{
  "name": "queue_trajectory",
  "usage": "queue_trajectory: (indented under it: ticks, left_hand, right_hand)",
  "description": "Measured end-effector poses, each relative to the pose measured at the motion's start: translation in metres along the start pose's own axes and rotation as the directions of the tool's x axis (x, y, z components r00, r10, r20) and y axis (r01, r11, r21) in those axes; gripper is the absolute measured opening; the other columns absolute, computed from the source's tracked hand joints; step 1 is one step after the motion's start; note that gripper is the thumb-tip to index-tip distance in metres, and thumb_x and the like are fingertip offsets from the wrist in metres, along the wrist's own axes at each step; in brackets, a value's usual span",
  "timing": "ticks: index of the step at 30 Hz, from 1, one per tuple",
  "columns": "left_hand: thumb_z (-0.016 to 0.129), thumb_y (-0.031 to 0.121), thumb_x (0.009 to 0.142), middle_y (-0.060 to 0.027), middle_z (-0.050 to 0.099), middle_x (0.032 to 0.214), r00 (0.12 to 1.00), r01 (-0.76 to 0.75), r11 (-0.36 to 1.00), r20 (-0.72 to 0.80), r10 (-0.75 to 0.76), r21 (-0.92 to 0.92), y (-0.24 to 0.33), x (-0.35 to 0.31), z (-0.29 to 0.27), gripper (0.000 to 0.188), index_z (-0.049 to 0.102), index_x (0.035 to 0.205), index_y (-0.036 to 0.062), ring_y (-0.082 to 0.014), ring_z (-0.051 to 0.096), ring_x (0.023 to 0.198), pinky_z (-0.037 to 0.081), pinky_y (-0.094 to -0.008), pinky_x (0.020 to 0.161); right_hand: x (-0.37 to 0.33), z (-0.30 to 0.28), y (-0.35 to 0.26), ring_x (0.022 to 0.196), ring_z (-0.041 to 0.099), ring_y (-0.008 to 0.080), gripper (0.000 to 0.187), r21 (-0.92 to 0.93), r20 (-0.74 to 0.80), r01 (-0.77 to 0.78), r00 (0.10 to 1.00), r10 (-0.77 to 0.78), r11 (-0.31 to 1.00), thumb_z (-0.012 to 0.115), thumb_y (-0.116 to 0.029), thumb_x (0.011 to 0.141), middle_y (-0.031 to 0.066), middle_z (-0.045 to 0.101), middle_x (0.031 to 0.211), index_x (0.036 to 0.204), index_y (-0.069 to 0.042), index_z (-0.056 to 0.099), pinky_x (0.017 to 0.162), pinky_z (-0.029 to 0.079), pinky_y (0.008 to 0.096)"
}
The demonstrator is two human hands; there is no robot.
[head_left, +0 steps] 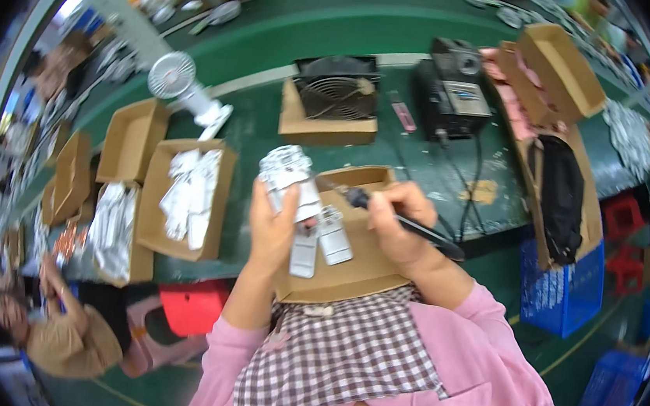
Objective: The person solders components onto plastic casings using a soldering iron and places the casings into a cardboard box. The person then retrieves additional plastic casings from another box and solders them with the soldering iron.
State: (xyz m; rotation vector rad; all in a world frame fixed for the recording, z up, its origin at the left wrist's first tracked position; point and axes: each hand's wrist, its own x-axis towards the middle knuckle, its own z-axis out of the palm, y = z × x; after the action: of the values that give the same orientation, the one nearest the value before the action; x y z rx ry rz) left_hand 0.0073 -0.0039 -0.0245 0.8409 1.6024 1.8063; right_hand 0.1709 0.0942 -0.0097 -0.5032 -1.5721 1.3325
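My left hand (270, 225) is closed around a white plastic housing (286, 169) with a rounded, cut-out top, held upright over an open cardboard box (348, 283). My right hand (399, 224) grips the black handle of a soldering iron (435, 237). Its front end points left toward the housing; whether the tip touches it I cannot tell. Inside the box, below my hands, lie two flat white casings (303, 254) (335, 240). My left fingers partly cover the housing.
A black soldering station (457, 94) with cables stands back right. Behind the box is a black fan (335, 94). Boxes of white parts (192, 198) and a small white fan (173, 76) stand left. A long carton holds a black bag (560, 202). A person (73, 335) sits lower left.
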Motion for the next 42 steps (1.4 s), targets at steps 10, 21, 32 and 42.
queue_trajectory:
  ticks: [10,21,32,42]
  left_hand:
    - [0.048,0.010,0.095,-0.0087,0.057,0.103,0.996,0.086,0.992,0.039,-0.082,-0.093,0.011,-0.004,-0.003,0.032,0.036,0.124,0.0010,-0.0102,0.060,0.074,0.055,-0.0225,0.054]
    - [0.050,0.008,0.094,-0.0079,0.057,0.099,0.998,0.060,0.997,0.028,-0.058,-0.057,0.007,-0.004,-0.003,0.036,0.037,0.127,0.0013,-0.0096,0.059,0.071,0.053,-0.0233,0.053]
    - [0.050,0.006,0.094,-0.0080,0.057,0.101,0.997,0.071,0.997,0.029,-0.070,-0.032,0.011,-0.004,-0.003,0.037,0.036,0.128,0.0008,-0.0094,0.059,0.072,0.053,-0.0229,0.052]
    - [0.051,0.009,0.094,-0.0058,0.058,0.095,0.999,0.047,0.997,0.013,-0.048,0.065,0.006,-0.004,-0.003,0.032,0.039,0.123,0.0024,-0.0077,0.058,0.066,0.051,-0.0211,0.052]
  right_hand:
    - [0.001,0.004,0.008,0.056,0.049,0.0066,0.013,-0.006,0.068,-0.035,0.997,0.036,0.999,0.064,-0.009,0.086,0.0034,0.058,0.066,0.082,-0.002,0.053,0.050,0.040,0.0229]
    - [0.004,0.007,0.007,0.050,0.049,0.0056,0.012,-0.075,0.110,0.046,0.993,-0.038,0.996,0.057,-0.003,0.089,0.0035,0.054,0.064,0.081,-0.003,0.048,0.047,0.039,0.0200]
    - [0.003,0.008,0.005,0.050,0.049,0.0066,0.012,-0.055,0.095,0.018,0.995,-0.013,0.998,0.056,-0.004,0.090,0.0039,0.053,0.064,0.082,-0.003,0.047,0.047,0.039,0.0204]
    - [0.004,0.009,0.001,0.054,0.049,0.0052,0.015,-0.003,0.073,-0.064,0.995,0.064,0.998,0.061,-0.011,0.089,0.0029,0.057,0.065,0.081,-0.003,0.051,0.050,0.038,0.0214]
